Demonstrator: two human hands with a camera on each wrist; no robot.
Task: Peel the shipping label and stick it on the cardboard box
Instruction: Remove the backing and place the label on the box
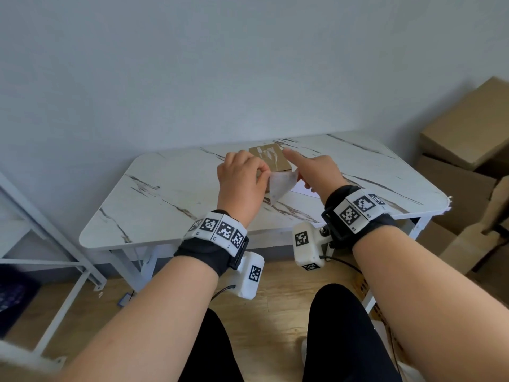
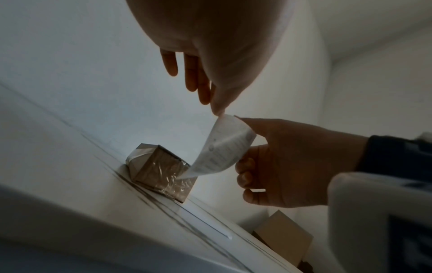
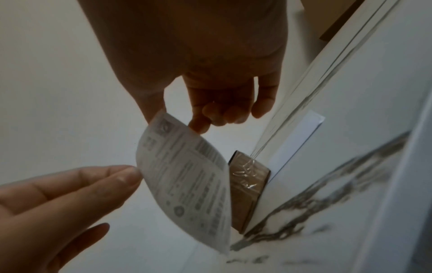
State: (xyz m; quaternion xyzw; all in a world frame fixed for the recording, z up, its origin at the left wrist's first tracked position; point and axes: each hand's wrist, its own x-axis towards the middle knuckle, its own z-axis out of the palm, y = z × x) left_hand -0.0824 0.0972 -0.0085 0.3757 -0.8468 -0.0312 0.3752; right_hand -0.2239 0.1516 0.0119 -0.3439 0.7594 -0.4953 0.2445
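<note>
The shipping label (image 1: 281,186) is a white printed sheet, curled and held in the air between both hands, just in front of the cardboard box. My left hand (image 1: 265,172) pinches one corner of it with thumb and fingertip (image 2: 218,109). My right hand (image 1: 298,175) pinches the opposite edge (image 3: 175,122), its index finger stretched out over the box. The small brown cardboard box (image 1: 271,157) lies on the marble-pattern table (image 1: 165,205), with clear crinkled tape across its top (image 3: 247,177). The label's print (image 3: 187,181) faces the right wrist camera.
A plain white sheet (image 1: 304,190) lies flat on the table right of the box, also seen as the white sheet (image 3: 297,144). Large cardboard boxes (image 1: 468,139) are stacked on the floor at the right. A white metal frame (image 1: 55,244) stands at the left.
</note>
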